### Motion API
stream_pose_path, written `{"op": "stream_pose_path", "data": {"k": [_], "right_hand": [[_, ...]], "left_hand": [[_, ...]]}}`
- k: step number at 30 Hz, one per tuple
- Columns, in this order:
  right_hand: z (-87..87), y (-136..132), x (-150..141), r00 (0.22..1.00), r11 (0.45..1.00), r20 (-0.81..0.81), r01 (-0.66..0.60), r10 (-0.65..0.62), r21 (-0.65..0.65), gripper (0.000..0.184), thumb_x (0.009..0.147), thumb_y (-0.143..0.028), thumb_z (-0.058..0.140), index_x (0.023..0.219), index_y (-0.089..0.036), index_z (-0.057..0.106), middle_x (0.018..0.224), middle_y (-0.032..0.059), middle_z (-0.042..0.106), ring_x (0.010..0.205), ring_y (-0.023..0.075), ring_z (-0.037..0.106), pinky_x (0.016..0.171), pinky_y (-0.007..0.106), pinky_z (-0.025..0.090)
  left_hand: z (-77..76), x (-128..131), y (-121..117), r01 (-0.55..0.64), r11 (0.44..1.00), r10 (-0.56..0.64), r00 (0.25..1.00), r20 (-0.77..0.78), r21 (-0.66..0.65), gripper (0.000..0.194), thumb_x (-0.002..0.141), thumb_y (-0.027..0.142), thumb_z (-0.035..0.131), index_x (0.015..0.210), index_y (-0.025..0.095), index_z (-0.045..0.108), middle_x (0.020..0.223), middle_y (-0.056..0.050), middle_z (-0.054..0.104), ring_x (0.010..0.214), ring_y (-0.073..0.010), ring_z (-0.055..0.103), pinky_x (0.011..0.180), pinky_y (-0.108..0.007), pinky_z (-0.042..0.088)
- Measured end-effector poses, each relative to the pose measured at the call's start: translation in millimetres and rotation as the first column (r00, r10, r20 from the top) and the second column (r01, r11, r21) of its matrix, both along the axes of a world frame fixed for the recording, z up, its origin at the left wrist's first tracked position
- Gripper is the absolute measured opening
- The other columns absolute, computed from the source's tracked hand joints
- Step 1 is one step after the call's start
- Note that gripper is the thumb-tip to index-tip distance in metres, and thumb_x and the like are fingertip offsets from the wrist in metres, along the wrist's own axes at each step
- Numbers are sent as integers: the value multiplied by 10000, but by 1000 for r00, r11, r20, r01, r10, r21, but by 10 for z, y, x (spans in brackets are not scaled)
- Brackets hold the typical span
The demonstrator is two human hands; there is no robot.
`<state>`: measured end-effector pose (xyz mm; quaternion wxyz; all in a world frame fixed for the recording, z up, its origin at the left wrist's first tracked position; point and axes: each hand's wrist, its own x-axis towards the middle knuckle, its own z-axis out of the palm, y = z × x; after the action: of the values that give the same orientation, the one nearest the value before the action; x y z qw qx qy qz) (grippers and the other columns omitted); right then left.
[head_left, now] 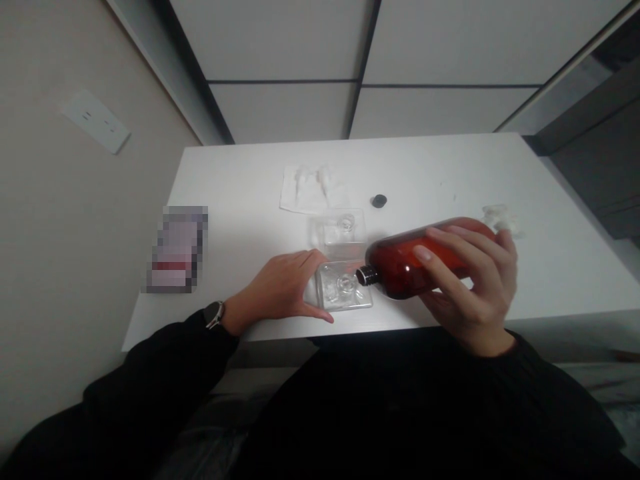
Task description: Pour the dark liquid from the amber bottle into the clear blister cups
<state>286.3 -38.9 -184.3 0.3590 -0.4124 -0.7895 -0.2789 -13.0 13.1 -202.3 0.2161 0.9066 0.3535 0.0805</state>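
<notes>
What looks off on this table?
The amber plastic bottle lies on its side in the right hand, its black neck pointing at the clear moulded plastic tray under the left hand. A small round black disc sits apart on the white table, away from the bottle.

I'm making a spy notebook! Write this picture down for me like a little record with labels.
Left hand: clasping a clear square container
Right hand: holding an amber bottle on its side
Bottle neck: black, pointing at the clear square container
Left wrist: wearing a watch
Nearby: second clear container, black cap, white tissue
Surface: white table
</notes>
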Motion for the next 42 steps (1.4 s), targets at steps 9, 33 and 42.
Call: {"op": "stream_pose_path", "data": {"k": [9, 33, 42], "right_hand": [[-26, -3, 27, 1000, 1000, -27, 13, -13, -1, 656, 924, -74, 663, 1492, -388, 567, 1288, 51, 751, 1168, 274, 711, 1139, 544, 471], [37, -19, 32, 1000, 1000, -11, 13, -13, 11, 477, 964, -113, 638, 1383, -339, 668, 1282, 84, 771, 1145, 315, 730, 1113, 622, 482], [24, -30, 51, 1000, 1000, -22, 8, -8, 11, 493, 972, -132, 646, 1407, -366, 654, 1314, 74, 757, 1161, 322, 718, 1118, 642, 464]], "left_hand": [[-7, -7, 1, 12, 1000, -12, 1000, 5, 12, 855, 692, 808, 804, 1210, 167, 579, 1134, -128, 734, 1019, -325, 717, 817, -406, 526], [48, 16, 6, 10, 999, -11, 999, -37, -31, 855, 694, 796, 813, 1219, 170, 562, 1163, -126, 732, 1042, -321, 711, 828, -388, 504], [36, -2, 2, 5, 999, -6, 1000, -4, -36, 821, 709, 782, 806, 1221, 185, 569, 1172, -120, 730, 1047, -317, 706, 819, -391, 509]]}}
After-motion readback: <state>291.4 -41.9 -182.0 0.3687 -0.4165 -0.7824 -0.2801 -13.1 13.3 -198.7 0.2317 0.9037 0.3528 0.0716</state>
